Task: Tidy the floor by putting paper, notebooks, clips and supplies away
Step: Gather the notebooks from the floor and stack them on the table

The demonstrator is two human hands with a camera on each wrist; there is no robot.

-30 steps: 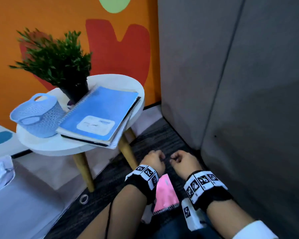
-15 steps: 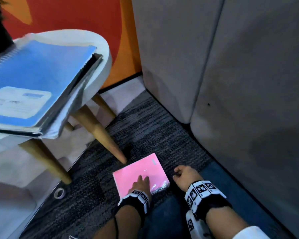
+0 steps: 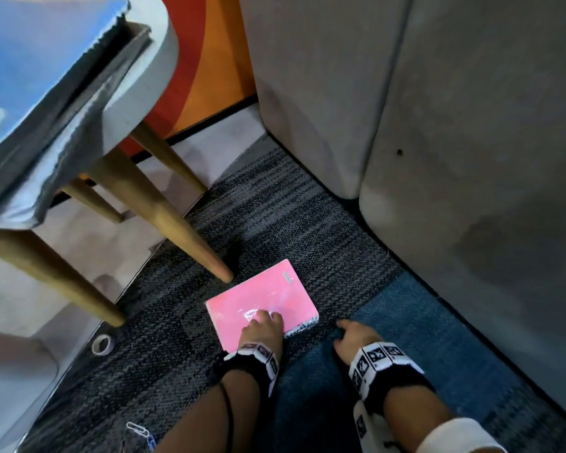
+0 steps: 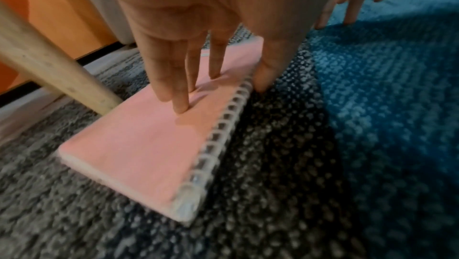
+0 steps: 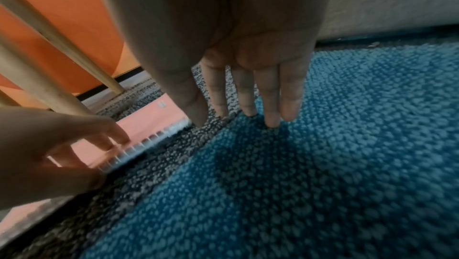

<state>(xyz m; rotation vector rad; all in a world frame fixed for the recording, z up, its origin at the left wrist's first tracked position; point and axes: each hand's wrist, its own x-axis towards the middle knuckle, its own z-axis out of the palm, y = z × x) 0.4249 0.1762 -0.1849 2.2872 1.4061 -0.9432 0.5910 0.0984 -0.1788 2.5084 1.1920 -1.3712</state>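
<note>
A pink spiral notebook [image 3: 262, 299] lies flat on the grey carpet beside a wooden table leg [image 3: 190, 237]. My left hand [image 3: 263, 325] rests on its near end. In the left wrist view the straight fingers [image 4: 178, 86] press down on the pink cover [image 4: 139, 145], and the thumb [image 4: 268, 71] stands on the carpet against the spiral edge. To the right, my right hand [image 3: 350, 331] holds nothing. Its straight fingertips [image 5: 270, 118] touch the blue carpet tile [image 5: 323, 145], just clear of the notebook [image 5: 149, 124].
A roll of clear tape [image 3: 102, 344] and paper clips [image 3: 138, 429] lie on the carpet to the left. A white round table [image 3: 157, 53] above carries a blue notebook stack [image 3: 30, 76]. Grey upholstered panels [image 3: 471, 158] wall off the right side.
My hands, curled together above the floor a second ago, have dropped. The left now lies on the pink notebook and the right on the carpet. The head view has tilted down and closer.
</note>
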